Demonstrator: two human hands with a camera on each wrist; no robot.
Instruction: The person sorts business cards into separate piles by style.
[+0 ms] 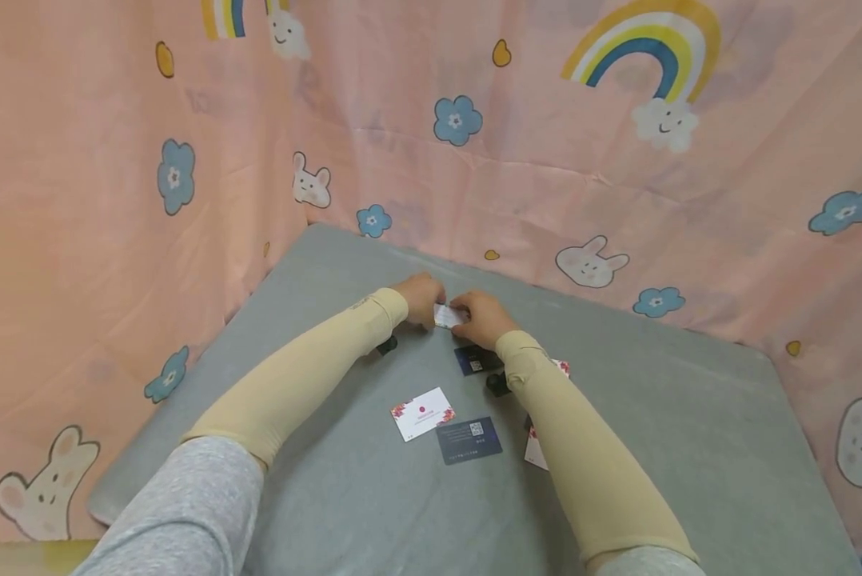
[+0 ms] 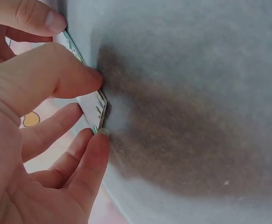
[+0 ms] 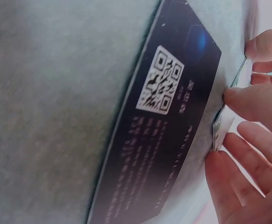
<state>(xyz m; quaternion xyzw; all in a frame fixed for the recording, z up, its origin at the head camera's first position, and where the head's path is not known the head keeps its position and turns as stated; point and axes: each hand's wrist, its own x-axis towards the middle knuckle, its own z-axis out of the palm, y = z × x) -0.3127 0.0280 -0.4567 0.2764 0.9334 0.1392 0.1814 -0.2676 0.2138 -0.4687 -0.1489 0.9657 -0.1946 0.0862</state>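
Both hands hold a small white card [image 1: 448, 316] low over the grey surface, its edges looking doubled, as if more than one card is stacked. My left hand [image 1: 420, 298] pinches one end between thumb and fingers. At the other end, my right hand [image 1: 483, 318] grips it likewise. In the left wrist view, green printing shows along the border of the held card [image 2: 93, 105]. A dark blue card with a QR code [image 3: 159, 112] lies just nearer than the right hand, partly covered by it in the head view.
A white card with red flowers [image 1: 424, 414] lies touching or near another dark card [image 1: 468, 440]. Under the right forearm, parts of white flowered cards [image 1: 535, 450] show. The grey padded surface [image 1: 359, 512] meets a pink patterned curtain [image 1: 402, 176] behind and at the sides.
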